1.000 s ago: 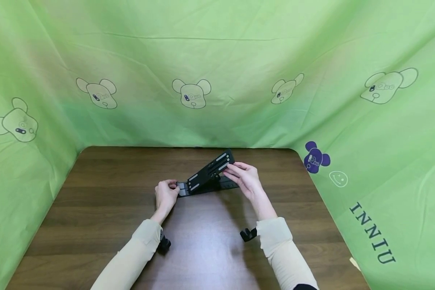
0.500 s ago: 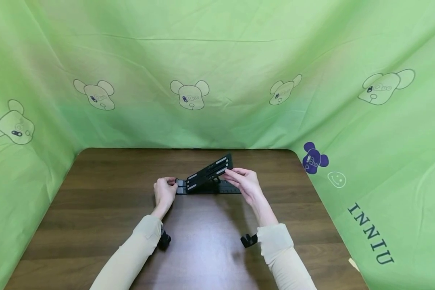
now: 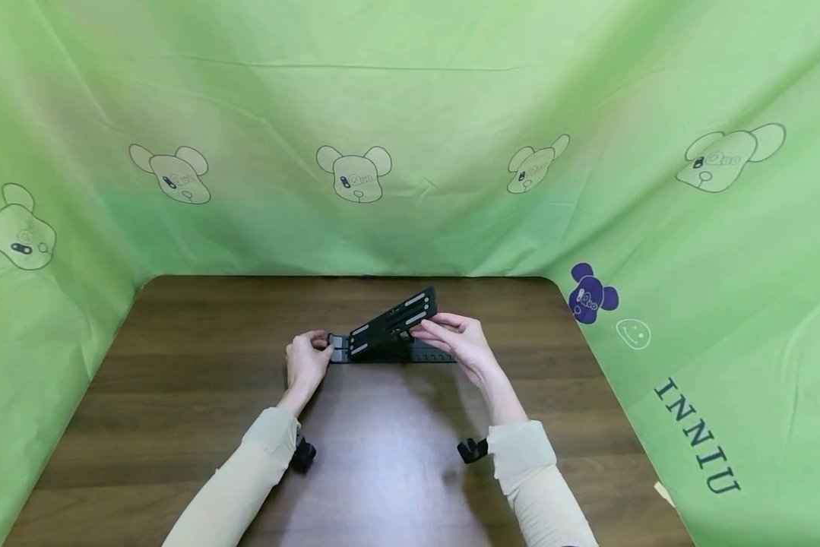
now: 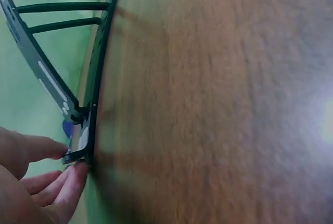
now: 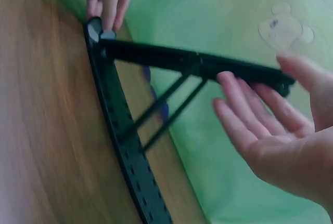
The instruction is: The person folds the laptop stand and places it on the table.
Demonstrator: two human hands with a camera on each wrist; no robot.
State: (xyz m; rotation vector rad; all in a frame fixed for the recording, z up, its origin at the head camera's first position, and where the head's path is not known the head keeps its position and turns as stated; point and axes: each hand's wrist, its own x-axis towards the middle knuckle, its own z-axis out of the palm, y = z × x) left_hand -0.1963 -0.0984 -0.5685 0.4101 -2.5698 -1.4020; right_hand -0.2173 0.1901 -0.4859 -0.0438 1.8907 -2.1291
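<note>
While both hands work at it, notes on the stand as it lies now:

Object: black folding stand (image 3: 391, 334), near the middle of the brown table (image 3: 177, 395), toward its far edge.
Base: flat on the wood, notched strip running left to right (image 5: 130, 167).
Upper panel: raised at a slant, hinged at the left end, propped by two thin struts (image 5: 166, 110) down to the base.
Left hand (image 3: 305, 361): fingertips pinch the hinge end of the stand, pinning it to the table.
Right hand (image 3: 459, 343): fingers mostly straight, touching the underside of the raised panel's free end; thumb above. Not a firm grasp.
Progress, my reading: stand looks partly open with struts seated; whether the angle is final, cannot tell.
Left over: both hands not yet off it.
Surroundings: green cloth (image 3: 410, 114) with bear prints behind the table.
</note>
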